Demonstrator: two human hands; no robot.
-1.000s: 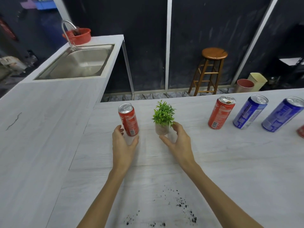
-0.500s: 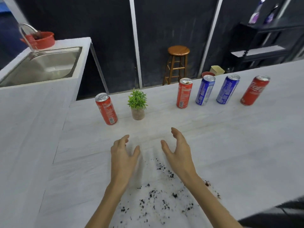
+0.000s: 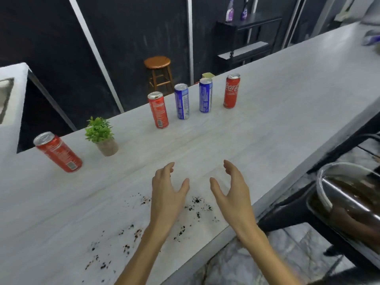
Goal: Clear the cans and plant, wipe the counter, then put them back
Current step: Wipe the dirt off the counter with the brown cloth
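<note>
On the pale counter point(image 3: 277, 128) a row stands along the far edge: a red can point(image 3: 58, 152) at the left, a small green plant in a beige pot point(image 3: 102, 136), another red can point(image 3: 158, 110), two blue cans point(image 3: 182, 101) point(image 3: 205, 95), and a red cola can point(image 3: 232, 91). My left hand point(image 3: 167, 194) and my right hand point(image 3: 231, 192) hover side by side over the counter's near part, fingers relaxed, holding nothing. Dark crumbs point(image 3: 144, 223) are scattered on the counter beneath and left of my hands.
A wooden stool point(image 3: 158, 72) stands behind the counter. A shiny metal bin point(image 3: 349, 204) and a black frame sit at the right, below the counter's near edge. A dark shelf with bottles point(image 3: 246, 31) is at the back. A sink corner point(image 3: 6, 95) shows at far left.
Both hands have pulled back from the left red can and the plant, which stay standing. The view has swung right, bringing the metal bin and the counter's right end into sight.
</note>
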